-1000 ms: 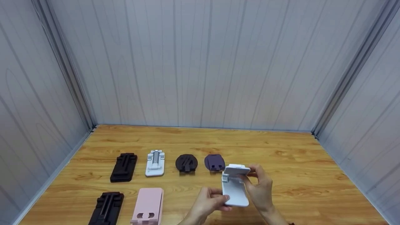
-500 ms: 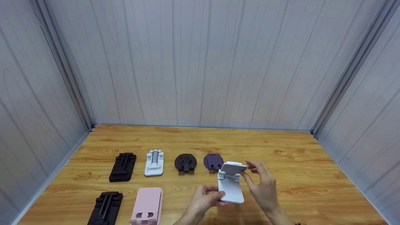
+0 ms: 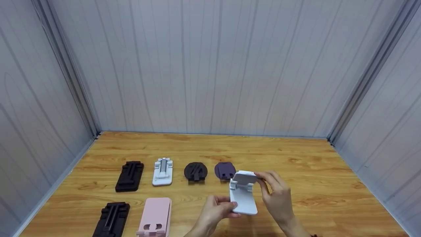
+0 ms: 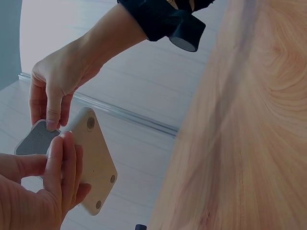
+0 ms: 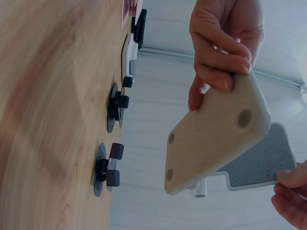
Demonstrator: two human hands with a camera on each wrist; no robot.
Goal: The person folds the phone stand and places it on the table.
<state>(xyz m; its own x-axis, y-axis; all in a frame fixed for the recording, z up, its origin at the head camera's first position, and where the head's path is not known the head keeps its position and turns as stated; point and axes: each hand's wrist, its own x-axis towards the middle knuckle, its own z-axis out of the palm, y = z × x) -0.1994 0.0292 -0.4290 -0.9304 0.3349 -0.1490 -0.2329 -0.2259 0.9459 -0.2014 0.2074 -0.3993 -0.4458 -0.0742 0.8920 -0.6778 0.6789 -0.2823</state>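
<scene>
Held above the table is a white folding phone stand (image 3: pixel 244 199), its upper plate tilted up from the base. My left hand (image 3: pixel 213 211) grips the base's left edge, thumb on top and fingers beneath. The right hand (image 3: pixel 278 197) pinches the right edge of the upper plate between thumb and fingers. From below, the right wrist view shows the base underside (image 5: pixel 216 132) with round grey feet, and the plate's grey textured pad (image 5: pixel 261 158). A purple round-backed stand (image 3: pixel 225 170) lies on the table just behind the held one.
On the wooden table (image 3: pixel 315 184) lie a black round stand (image 3: pixel 195 171), a white folded stand (image 3: pixel 162 171), two black folded stands, one farther back (image 3: pixel 129 176) and one nearer (image 3: pixel 111 219), and a pink stand (image 3: pixel 155 215). Pale panel walls (image 3: pixel 210 65) enclose the back and sides.
The held stand and both hands have shifted slightly left. The right hand's fingers loosened from the upper plate half a second ago and now pinch its right edge again.
</scene>
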